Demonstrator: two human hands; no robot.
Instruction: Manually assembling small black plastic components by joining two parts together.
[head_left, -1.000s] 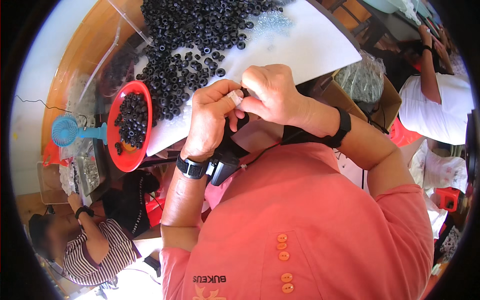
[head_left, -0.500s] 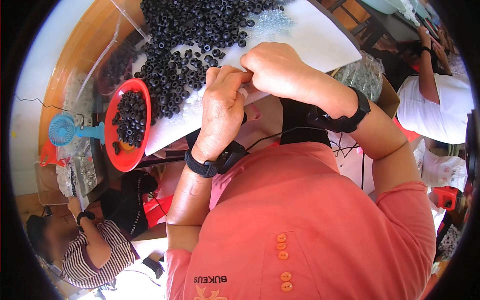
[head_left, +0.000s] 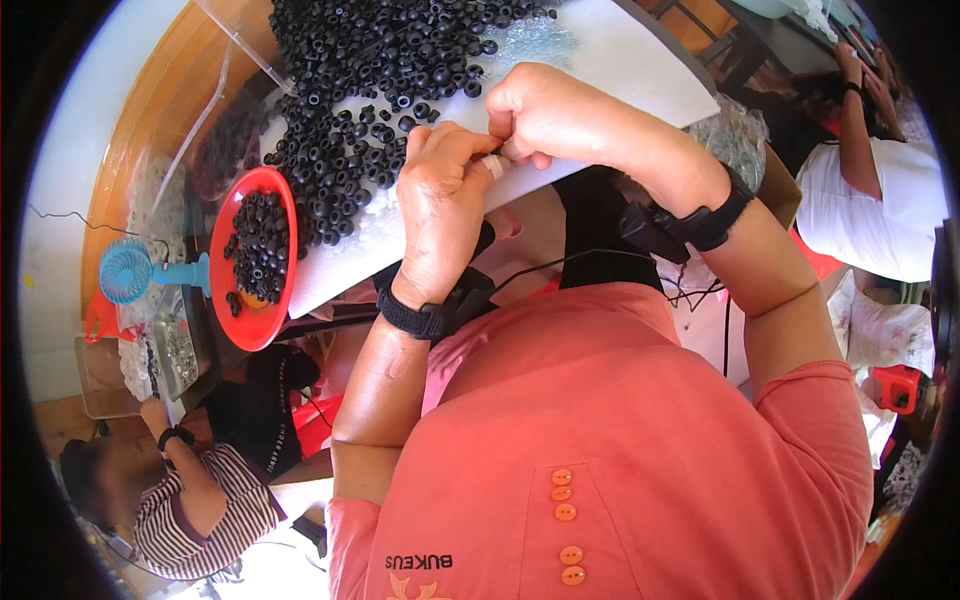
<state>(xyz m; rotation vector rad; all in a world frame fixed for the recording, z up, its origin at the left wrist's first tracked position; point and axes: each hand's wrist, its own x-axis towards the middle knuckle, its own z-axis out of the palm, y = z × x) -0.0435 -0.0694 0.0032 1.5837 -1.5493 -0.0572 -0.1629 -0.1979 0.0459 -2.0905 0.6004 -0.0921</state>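
Observation:
My left hand (head_left: pixel 440 195) and my right hand (head_left: pixel 550 115) meet at the near edge of a white tabletop (head_left: pixel 640 75). Thumb and fingers of both are pinched together, fingertips touching or nearly so. Whatever sits between them is too small and covered to make out. White tape (head_left: pixel 494 165) wraps a finger at the pinch. Just beyond the hands spreads a large heap of small black rounded parts with holes (head_left: pixel 370 60), some scattered loose toward my left hand. Beside the heap lies a patch of tiny clear pieces (head_left: pixel 535 45).
A red oval dish (head_left: pixel 262 325) of similar black parts stands at the table's left edge, beside a small blue fan (head_left: pixel 127 271). A striped-shirted person (head_left: pixel 205 510) works at lower left, a white-shirted person (head_left: pixel 870 215) at right. A clear plastic bag (head_left: pixel 735 140) sits near my right forearm.
My right hand has shifted slightly down and its wrist has turned, showing more of the fingertips. My left hand has moved a little up and left. Both remain pinched together.

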